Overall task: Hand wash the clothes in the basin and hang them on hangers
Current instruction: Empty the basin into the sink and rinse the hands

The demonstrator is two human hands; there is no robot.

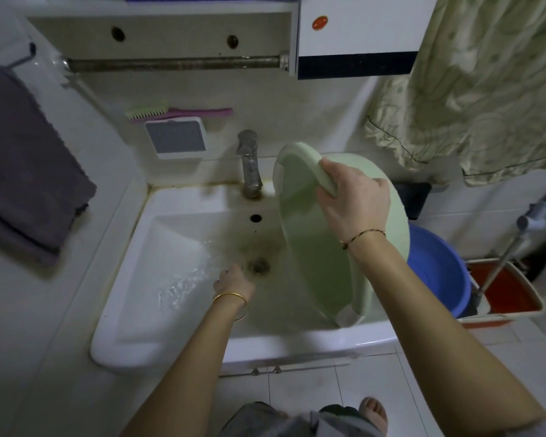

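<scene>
Left hand: left hand (pixel 234 279) reaches down into the white sink (pixel 139 310) beside the drain (pixel 259 265); fingers hidden, grip cannot be told.
Right hand: right hand (pixel 353 200) grips the upper rim of the green basin (pixel 316 247).
Basin: tipped on edge in the sink's right side.
Faucet: faucet (pixel 249 165) stands behind.
Writing: none legible.

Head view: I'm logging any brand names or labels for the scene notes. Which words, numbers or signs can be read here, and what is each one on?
No text can be read.
Orange-red oval sticker on the white cabinet: any print is too small and blurred to read.
Green basin, blue tub, tap, white vent box: no lettering shows.
</scene>
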